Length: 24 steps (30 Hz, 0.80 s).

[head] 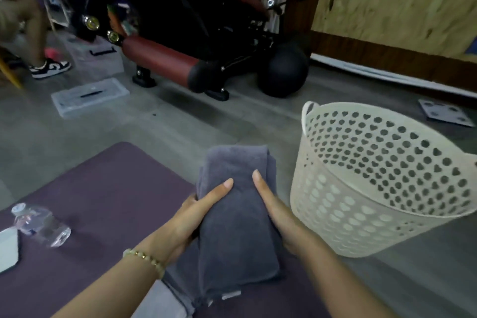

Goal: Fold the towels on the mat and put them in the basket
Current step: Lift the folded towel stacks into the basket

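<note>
Snugly, left hand (198, 214) and right hand (280, 217) clasp a plush oblong towel (237, 235).

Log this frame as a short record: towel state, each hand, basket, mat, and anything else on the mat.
towel: grey towel, folded into a long stack
left hand: grips the towel's left edge, thumb on top
right hand: grips its right edge, thumb on top
basket: cream basket, on the floor right of the mat, no towel visible inside
mat: purple mat
also on mat: clear bottle, lying on its side
</note>
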### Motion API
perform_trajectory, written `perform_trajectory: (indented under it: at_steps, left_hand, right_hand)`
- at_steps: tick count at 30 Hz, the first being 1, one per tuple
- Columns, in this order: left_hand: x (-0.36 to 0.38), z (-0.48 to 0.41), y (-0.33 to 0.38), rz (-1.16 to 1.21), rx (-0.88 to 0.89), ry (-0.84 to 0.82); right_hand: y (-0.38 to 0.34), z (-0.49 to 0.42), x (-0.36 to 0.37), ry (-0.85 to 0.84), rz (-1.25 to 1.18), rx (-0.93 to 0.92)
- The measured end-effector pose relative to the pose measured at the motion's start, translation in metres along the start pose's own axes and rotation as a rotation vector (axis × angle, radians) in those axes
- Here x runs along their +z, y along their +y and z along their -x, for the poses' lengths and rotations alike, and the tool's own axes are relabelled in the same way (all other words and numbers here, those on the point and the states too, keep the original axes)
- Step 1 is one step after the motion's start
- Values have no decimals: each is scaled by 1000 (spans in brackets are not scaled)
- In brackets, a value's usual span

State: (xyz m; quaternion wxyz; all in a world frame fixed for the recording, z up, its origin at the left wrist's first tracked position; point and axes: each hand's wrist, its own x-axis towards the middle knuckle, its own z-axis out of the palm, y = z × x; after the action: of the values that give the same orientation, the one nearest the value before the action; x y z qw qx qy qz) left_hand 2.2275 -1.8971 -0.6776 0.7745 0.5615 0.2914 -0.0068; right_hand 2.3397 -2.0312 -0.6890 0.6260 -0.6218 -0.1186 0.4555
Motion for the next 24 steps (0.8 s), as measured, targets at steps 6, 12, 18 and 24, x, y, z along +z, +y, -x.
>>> perform_trajectory:
  at_steps: [6, 12, 18, 24]
  left_hand:
    - [116, 20, 114, -194, -12, -91]
    - [181, 19, 180, -389, 158, -69]
    - [172, -56, 183, -628, 252, -17]
    - [156, -122, 169, -1000, 262, -6]
  right_hand:
    - [-128, 115, -52, 108, -235, 57]
    - [-190, 151, -77, 209, -376, 57]
    - [-209, 129, -139, 408, -542, -24]
    - [-225, 107, -189, 594, -462, -32]
